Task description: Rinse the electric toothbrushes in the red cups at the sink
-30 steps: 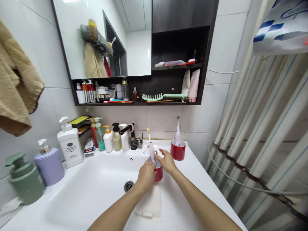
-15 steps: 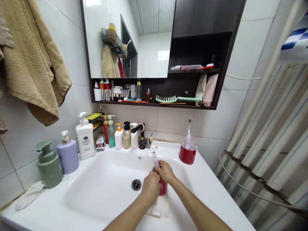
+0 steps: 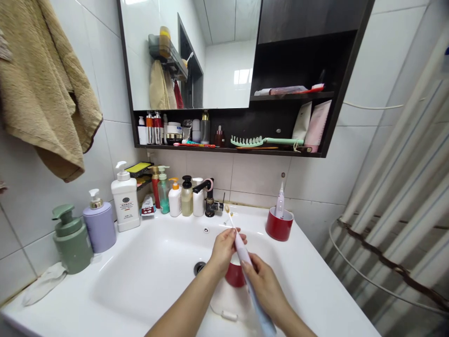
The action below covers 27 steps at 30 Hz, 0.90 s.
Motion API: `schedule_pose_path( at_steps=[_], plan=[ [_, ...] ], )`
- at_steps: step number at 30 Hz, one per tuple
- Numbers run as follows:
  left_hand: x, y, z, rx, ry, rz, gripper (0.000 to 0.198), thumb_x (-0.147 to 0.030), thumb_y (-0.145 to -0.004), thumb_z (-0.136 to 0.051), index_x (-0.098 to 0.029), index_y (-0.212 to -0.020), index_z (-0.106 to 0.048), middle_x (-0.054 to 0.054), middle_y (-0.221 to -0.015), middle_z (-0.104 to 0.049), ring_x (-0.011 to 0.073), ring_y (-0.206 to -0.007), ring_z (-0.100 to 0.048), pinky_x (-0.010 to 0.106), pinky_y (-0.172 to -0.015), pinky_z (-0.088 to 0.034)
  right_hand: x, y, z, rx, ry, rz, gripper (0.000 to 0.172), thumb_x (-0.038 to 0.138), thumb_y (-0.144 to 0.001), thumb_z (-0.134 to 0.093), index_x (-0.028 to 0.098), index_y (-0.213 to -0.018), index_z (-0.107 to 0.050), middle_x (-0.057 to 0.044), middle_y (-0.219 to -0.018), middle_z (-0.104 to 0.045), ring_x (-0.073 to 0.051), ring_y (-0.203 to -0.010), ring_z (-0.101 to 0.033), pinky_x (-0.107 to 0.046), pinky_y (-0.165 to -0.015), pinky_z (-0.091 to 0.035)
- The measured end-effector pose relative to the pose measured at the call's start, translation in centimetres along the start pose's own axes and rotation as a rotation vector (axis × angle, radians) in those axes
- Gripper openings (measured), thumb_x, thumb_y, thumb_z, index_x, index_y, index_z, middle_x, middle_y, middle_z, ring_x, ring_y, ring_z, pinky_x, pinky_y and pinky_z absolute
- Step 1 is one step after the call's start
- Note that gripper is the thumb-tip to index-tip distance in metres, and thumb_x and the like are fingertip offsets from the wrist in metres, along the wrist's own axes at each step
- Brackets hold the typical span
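A long electric toothbrush [image 3: 242, 250], pale pink above and light blue below, slants across both my hands. Its slim white tip points away from me toward the tap; the tip's bristles are too small to make out. My right hand [image 3: 264, 283] is wrapped round the handle. My left hand [image 3: 224, 248] has its fingers closed at the upper body, near the neck. Below the hands, a red cup [image 3: 235, 276] stands in the basin, partly hidden by them. Another red cup [image 3: 278, 229] on the right rim holds a similar pink device [image 3: 279, 206], upright.
Around the white sink [image 3: 150, 271] are a black tap [image 3: 209, 201] and a drain [image 3: 199, 268]. Several pump bottles [image 3: 126, 201] line the back and left rim. A dark mirror cabinet [image 3: 280, 152] juts out above. A small white cylinder [image 3: 229, 316] lies near the front.
The toothbrush has come up out of the red cup, and its blue lower part now shows. My right hand has moved down and nearer; my left hand has moved up to the neck.
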State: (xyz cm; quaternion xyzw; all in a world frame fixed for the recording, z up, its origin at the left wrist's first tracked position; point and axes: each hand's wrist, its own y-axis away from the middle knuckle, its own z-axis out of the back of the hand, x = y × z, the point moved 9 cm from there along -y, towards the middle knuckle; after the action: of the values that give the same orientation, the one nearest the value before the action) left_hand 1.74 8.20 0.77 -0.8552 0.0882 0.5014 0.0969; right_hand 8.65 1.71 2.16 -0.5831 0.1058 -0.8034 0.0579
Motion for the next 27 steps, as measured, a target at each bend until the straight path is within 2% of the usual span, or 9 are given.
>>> schedule_pose_path(
  at_steps=[2, 6, 12, 17, 22, 27],
  plan=[
    [0.7, 0.1, 0.3, -0.006, 0.095, 0.048, 0.020, -0.030, -0.061, -0.048, -0.011, -0.069, -0.049, 0.004, -0.059, -0.056, 0.0115, -0.054, -0.052, 0.026, -0.060, -0.039, -1.3, 0.8, -1.7, 0.101, -0.110, -0.102, 0.024, 0.034, -0.069, -0.038, 0.016, -0.083, -0.046, 0.002, -0.058, -0.045, -0.011, -0.056, -0.044, -0.023, -0.054, -0.037],
    [0.9, 0.3, 2.1, -0.111, 0.184, 0.075, 0.013, -0.024, -0.059, -0.051, -0.011, -0.062, -0.048, 0.003, -0.054, -0.056, 0.0105, -0.052, -0.053, 0.023, -0.058, -0.039, -3.5, 1.4, -4.2, 0.268, -0.298, -0.320, 0.025, 0.038, -0.069, -0.034, 0.017, -0.080, -0.043, 0.003, -0.058, -0.041, -0.006, -0.042, -0.039, -0.020, -0.039, -0.033],
    [0.6, 0.1, 2.8, -0.191, 0.203, 0.066, 0.007, -0.018, -0.061, -0.048, -0.011, -0.062, -0.048, 0.003, -0.053, -0.056, 0.0103, -0.053, -0.054, 0.022, -0.059, -0.039, -3.7, 0.5, -3.7, 0.198, -0.175, -0.216, 0.022, 0.037, -0.068, -0.038, 0.018, -0.080, -0.040, 0.004, -0.055, -0.040, -0.006, -0.040, -0.039, -0.018, -0.035, -0.032],
    [1.1, 0.0, 2.9, -0.208, 0.247, 0.085, 0.005, -0.017, -0.062, -0.047, -0.011, -0.061, -0.048, 0.002, -0.052, -0.055, 0.0100, -0.051, -0.053, 0.024, -0.060, -0.040, -3.6, 1.2, -5.1, 0.306, -0.372, -0.336, 0.025, 0.040, -0.071, -0.030, 0.017, -0.068, -0.038, 0.004, -0.056, -0.039, -0.004, -0.038, -0.036, -0.017, -0.034, -0.031],
    [0.8, -0.2, 3.3, -0.229, 0.253, 0.046, 0.008, -0.020, -0.061, -0.047, -0.012, -0.063, -0.047, 0.002, -0.053, -0.054, 0.0104, -0.052, -0.053, 0.025, -0.059, -0.040, -3.5, 0.6, -4.1, 0.189, -0.121, -0.213, 0.025, 0.038, -0.070, -0.034, 0.018, -0.083, -0.039, 0.005, -0.054, -0.038, -0.006, -0.038, -0.038, -0.018, -0.034, -0.031],
    [1.1, -0.3, 3.3, -0.235, 0.243, 0.061, 0.010, -0.022, -0.060, -0.049, -0.012, -0.062, -0.047, 0.001, -0.052, -0.052, 0.0094, -0.050, -0.051, 0.024, -0.058, -0.039, -3.9, 0.6, -4.3, 0.191, -0.090, -0.209, 0.027, 0.038, -0.071, -0.031, 0.017, -0.085, -0.040, 0.004, -0.054, -0.038, -0.006, -0.039, -0.038, -0.018, -0.035, -0.032]
  ],
)
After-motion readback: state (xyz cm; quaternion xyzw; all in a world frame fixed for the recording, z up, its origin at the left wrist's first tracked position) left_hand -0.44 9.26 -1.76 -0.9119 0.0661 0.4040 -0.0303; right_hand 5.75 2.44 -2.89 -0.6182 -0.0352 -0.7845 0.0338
